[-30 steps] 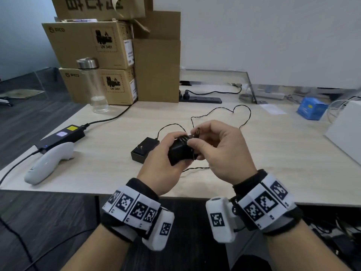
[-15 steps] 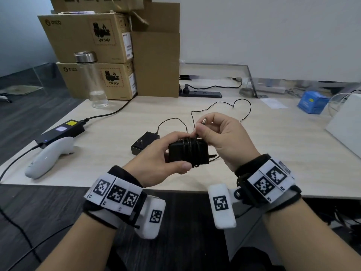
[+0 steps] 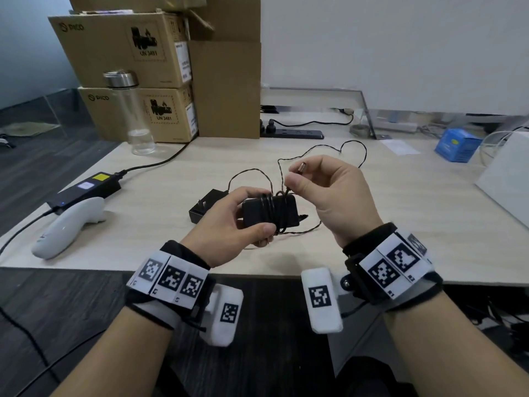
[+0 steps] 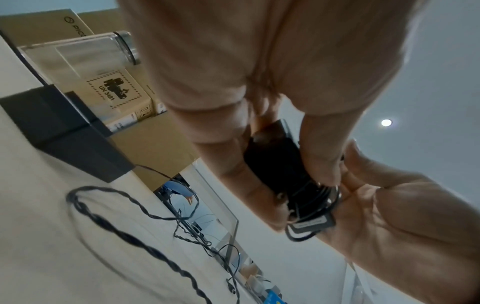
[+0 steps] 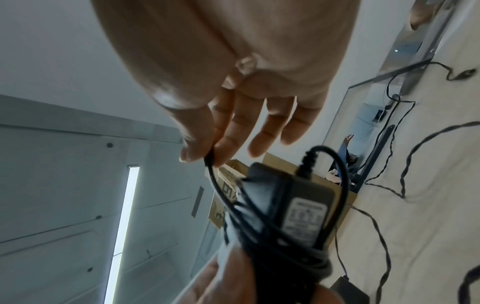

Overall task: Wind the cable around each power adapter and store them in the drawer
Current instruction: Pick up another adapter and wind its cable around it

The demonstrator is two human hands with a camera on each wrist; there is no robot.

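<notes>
The pale desk [image 3: 400,213] is carrying a second adapter [image 3: 203,209], unwound, just behind the held power adapter [image 3: 270,211]. The left hand [image 3: 229,222] is gripping that adapter above the desk's front edge. The right hand [image 3: 332,193], raised since a second ago, is pinching the cable [image 5: 221,185] near its plug (winding appears nearly complete), just above the adapter.

Head view down over desk [image 3: 400,224], wrist views close under hands, all sharing adapter [image 3: 269,213].
</notes>
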